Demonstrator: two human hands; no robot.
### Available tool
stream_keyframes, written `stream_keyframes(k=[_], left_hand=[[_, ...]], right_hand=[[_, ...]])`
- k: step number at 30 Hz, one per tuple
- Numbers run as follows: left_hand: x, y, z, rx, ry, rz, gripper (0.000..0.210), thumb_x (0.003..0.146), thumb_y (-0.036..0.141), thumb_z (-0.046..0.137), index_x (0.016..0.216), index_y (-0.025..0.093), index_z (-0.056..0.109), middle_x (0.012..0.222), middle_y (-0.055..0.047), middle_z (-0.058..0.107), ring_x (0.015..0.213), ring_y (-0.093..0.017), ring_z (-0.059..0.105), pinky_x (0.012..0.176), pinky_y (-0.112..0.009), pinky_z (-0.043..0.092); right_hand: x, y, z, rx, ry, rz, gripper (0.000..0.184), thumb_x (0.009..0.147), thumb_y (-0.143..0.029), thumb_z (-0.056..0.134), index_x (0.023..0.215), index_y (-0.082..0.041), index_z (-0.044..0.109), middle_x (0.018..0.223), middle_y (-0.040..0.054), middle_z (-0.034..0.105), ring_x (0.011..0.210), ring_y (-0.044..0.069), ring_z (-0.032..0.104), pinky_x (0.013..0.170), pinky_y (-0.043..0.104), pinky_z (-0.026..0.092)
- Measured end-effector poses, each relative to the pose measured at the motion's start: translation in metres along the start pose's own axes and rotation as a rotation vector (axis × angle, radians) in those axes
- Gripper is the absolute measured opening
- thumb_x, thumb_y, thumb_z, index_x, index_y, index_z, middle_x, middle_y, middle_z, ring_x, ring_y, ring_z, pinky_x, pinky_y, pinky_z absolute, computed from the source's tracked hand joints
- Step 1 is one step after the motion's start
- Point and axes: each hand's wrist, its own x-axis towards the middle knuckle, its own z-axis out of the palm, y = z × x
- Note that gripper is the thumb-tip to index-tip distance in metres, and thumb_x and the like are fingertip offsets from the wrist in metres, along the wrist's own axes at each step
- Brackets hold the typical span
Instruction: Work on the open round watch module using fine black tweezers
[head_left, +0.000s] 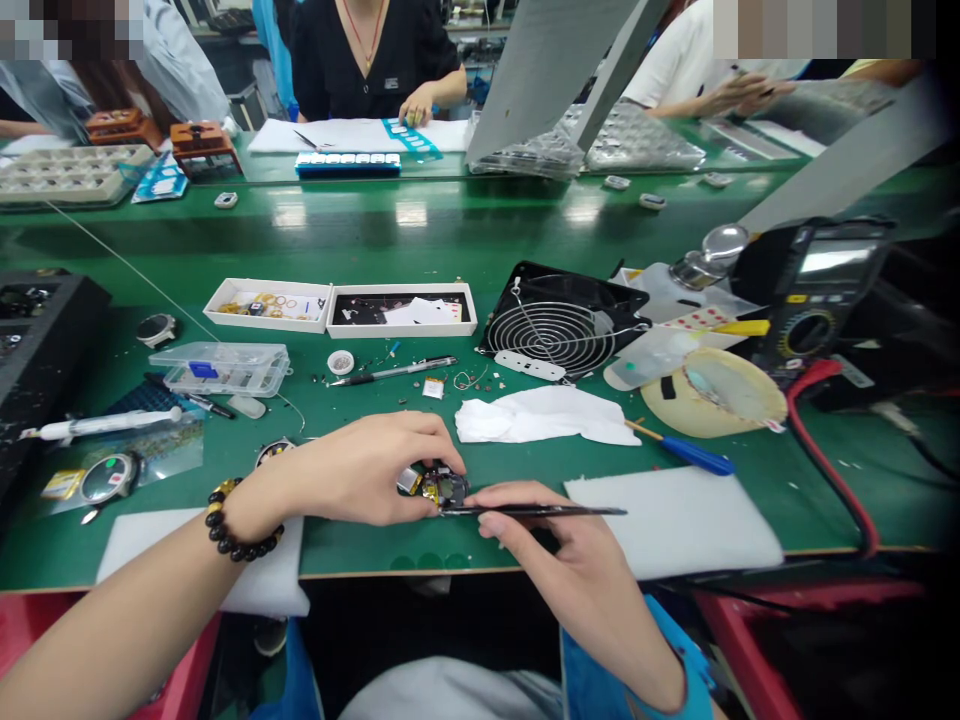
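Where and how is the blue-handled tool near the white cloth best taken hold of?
Take the blue-handled tool by its handle, probably from above and the near right side. The handle is the thickest part and points right and slightly toward the person; its thin shaft ends at the white cloth. The yellowish round container stands just behind, crowding the far side.

Black fan [555, 335] left of multimeter [821, 290]; blue-handled tool [697, 455] near white cloth [544, 415].

Left fingers [436, 438] partly hide the round device [451, 488].
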Motion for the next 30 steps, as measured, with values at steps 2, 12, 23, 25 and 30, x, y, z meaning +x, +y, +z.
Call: stream_keyframes(k=[2, 12, 23, 25, 30], left_hand=[[0.0001, 0.0003, -0.0001, 0.001, 0.000, 0.000, 0.033, 0.084, 0.015, 0.080, 0.115, 0.024, 0.070, 0.115, -0.001, 0.067, 0.104, -0.020, 0.066, 0.089, -0.027, 0.053], [0.0003, -0.0005, 0.0002, 0.001, -0.014, -0.007, 0.034, 0.086, 0.016, 0.079, 0.117, 0.024, 0.069, 0.117, -0.001, 0.066, 0.105, -0.019, 0.064, 0.091, -0.027, 0.051], [-0.0001, -0.0007, 0.0006, -0.004, -0.013, -0.009, 0.034, 0.085, 0.015, 0.079, 0.117, 0.024, 0.069, 0.118, -0.001, 0.066, 0.106, -0.019, 0.064, 0.092, -0.027, 0.051], [0.0001, -0.0005, 0.0005, -0.005, -0.008, -0.008, 0.035, 0.085, 0.015, 0.080, 0.117, 0.024, 0.070, 0.118, -0.001, 0.067, 0.107, -0.019, 0.065, 0.092, -0.027, 0.052], [0.0002, -0.0007, 0.0008, -0.003, -0.006, 0.002, 0.033, 0.085, 0.015, 0.080, 0.115, 0.024, 0.069, 0.117, -0.002, 0.067, 0.107, -0.020, 0.065, 0.092, -0.028, 0.052]], right_hand=[[-0.0007, 0.0010, -0.0002, -0.004, -0.003, 0.000, 0.012, 0.099, -0.034, 0.069, 0.099, -0.030, 0.080, 0.101, -0.0015, 0.080, 0.095, 0.018, 0.075, 0.082, 0.025, 0.059], [0.0014, -0.0006, 0.0004, 0.000, -0.007, -0.001, 0.011, 0.098, -0.031, 0.069, 0.100, -0.032, 0.080, 0.101, -0.0036, 0.080, 0.095, 0.016, 0.075, 0.083, 0.022, 0.058], [-0.0017, -0.0010, -0.0017, 0.019, -0.016, -0.072, 0.009, 0.097, -0.026, 0.071, 0.100, -0.032, 0.078, 0.101, -0.0066, 0.080, 0.096, 0.012, 0.075, 0.086, 0.018, 0.059], [-0.0023, -0.0016, -0.0029, 0.018, -0.012, -0.084, 0.009, 0.096, -0.026, 0.072, 0.099, -0.032, 0.078, 0.101, -0.0071, 0.080, 0.096, 0.012, 0.075, 0.089, 0.017, 0.058], [-0.0006, -0.0027, -0.0038, 0.032, 0.027, -0.090, 0.011, 0.096, -0.024, 0.072, 0.100, -0.032, 0.078, 0.099, -0.0070, 0.080, 0.092, 0.010, 0.075, 0.085, 0.015, 0.059]])
